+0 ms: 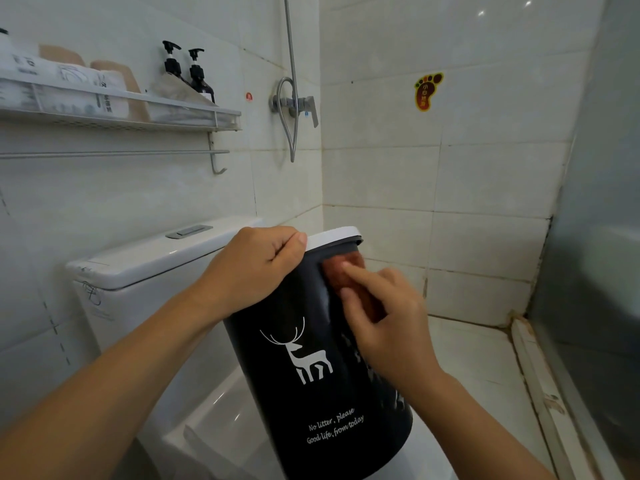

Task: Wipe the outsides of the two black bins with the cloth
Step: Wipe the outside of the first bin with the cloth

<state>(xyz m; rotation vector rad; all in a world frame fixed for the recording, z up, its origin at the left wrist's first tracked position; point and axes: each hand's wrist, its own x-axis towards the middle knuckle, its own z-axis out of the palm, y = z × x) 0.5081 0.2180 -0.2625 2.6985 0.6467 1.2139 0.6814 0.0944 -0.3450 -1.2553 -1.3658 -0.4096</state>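
Two hands work on one black bin (311, 368) held tilted above the toilet bowl (207, 427). Left hand (256, 268) curls over the bin's white rim (332, 234), gripping it; right hand (388, 320) presses a reddish-brown cloth (346, 271) against the bin's upper side with extended fingers. Open tiled floor (485, 362) lies right of the right hand. Behind the left hand sits the toilet cistern (145, 268); higher up, a wall shelf (121, 112) and shower tap (298, 103).

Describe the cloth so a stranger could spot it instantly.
Find the black bin with the white deer, held above the toilet. High on its side, just under the white rim, the right hand presses the cloth. It is the only reddish-brown thing against the black.
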